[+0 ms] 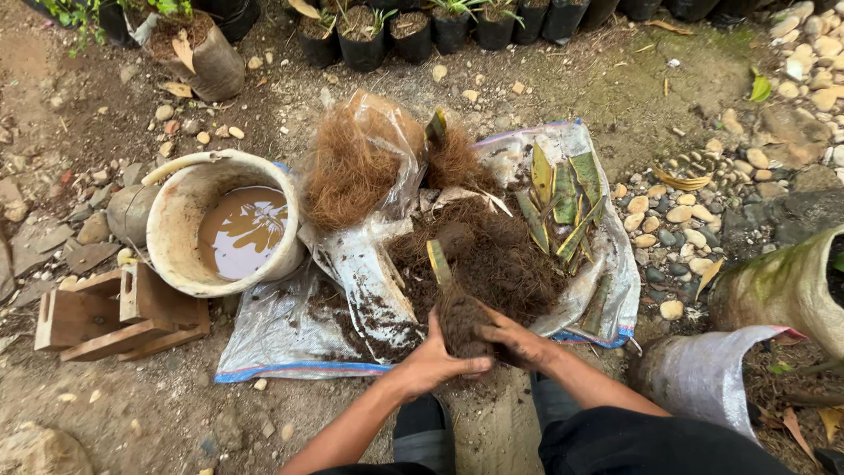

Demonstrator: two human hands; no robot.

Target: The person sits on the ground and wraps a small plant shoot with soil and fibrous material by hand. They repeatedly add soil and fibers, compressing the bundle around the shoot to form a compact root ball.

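Pressing a soil ball (462,321) around a leaf cutting (438,262), left hand (432,361) and right hand (519,341) both grip it; firming seems underway, calling for gentle squeezing.

Both my arms come up from the near edge, bare forearms angled inward so the hands meet at centre, near me. My left hand (437,356) sits palm toward the right, thumb up and fingers curled round the near-left side of what I'm holding, knuckles toward me. My right hand (517,341) mirrors it from the right, fingers wrapped over the far-right side, thumb on top, soil on the skin. Both wrists are slightly bent, hands cupped together and closed in a two-handed grip. My right forearm runs steeper from the lower right; my left forearm runs long from lower centre-left.
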